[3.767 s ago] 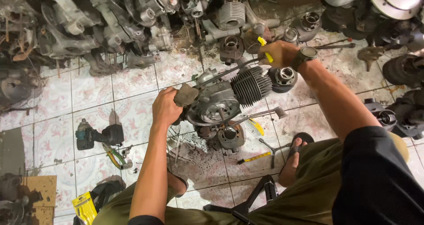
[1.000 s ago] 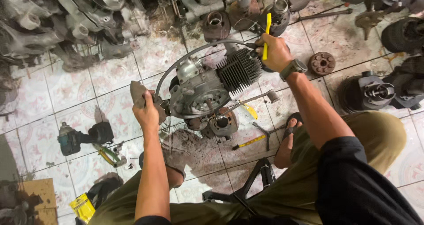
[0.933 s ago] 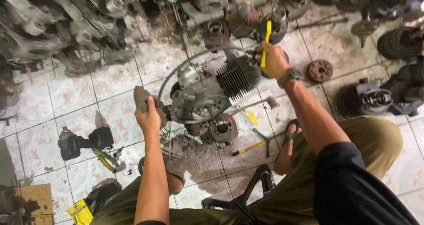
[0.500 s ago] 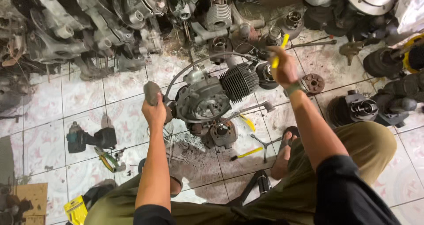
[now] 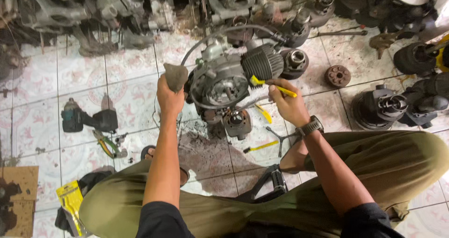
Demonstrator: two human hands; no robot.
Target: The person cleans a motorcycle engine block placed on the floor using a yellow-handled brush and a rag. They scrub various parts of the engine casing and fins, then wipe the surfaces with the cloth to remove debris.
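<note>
Right hand (image 5: 287, 106) grips the yellow brush (image 5: 266, 85) at the engine (image 5: 227, 79)'s 3 o'clock, left hand (image 5: 169, 97) clamps a grey rag (image 5: 176, 75) at 9 – I'd go short strokes, rag bracing the case.

Views: 1, worn on my head.
Facing: steeply down over my knees to the tiled floor (image 5: 56, 74).
Range: near; engine (image 5: 224, 79) at arm's reach, centre frame.

One engine (image 5: 224, 81) — one brush (image 5: 271, 85) — two hands (image 5: 169, 97)
</note>
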